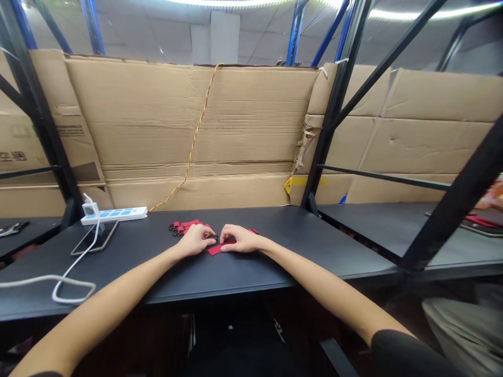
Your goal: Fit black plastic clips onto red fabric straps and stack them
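Cardboard (27,136) printed 空调, left hand (193,241), right hand (239,239) on red straps (217,248)

Warehouse workbench (275,235), steel racking (336,104), cardboard backing (196,125)

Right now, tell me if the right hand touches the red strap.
Touching. The head view shows the right hand with its fingers lying on the red strap, no gap.

Only one marking reads clearly — the large dark characters "空调" (13,156), printed on the cardboard sheet (47,137) at far left.
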